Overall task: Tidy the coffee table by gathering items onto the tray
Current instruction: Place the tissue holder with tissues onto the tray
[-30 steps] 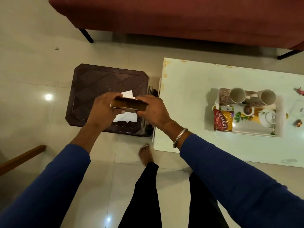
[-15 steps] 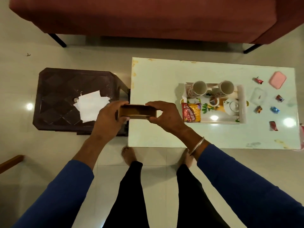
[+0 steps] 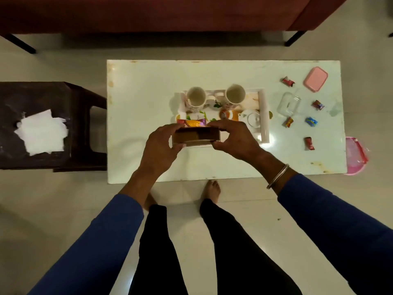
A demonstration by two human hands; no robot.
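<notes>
Both hands hold a flat brown wooden box (image 3: 196,137) over the front edge of the white tray (image 3: 264,116). My left hand (image 3: 162,145) grips its left end and my right hand (image 3: 231,139) its right end. On the tray stand two mugs (image 3: 196,97) (image 3: 235,95), a white teapot (image 3: 252,119) and a red-yellow snack packet (image 3: 194,122), partly hidden by the box. Several wrapped candies (image 3: 288,81) (image 3: 311,121) (image 3: 309,143), a clear plastic container (image 3: 289,103) and a pink lid (image 3: 315,78) lie on the white coffee table (image 3: 144,103) right of the tray.
A dark brown stool (image 3: 53,99) with white paper napkins (image 3: 41,132) stands left of the table. A red sofa (image 3: 148,11) runs along the far side. A pink object (image 3: 355,156) sits at the table's right edge. My legs and bare feet are below.
Both hands have carried the brown box from above the stool rightward to over the tray's front edge. The napkins stay on the stool.
</notes>
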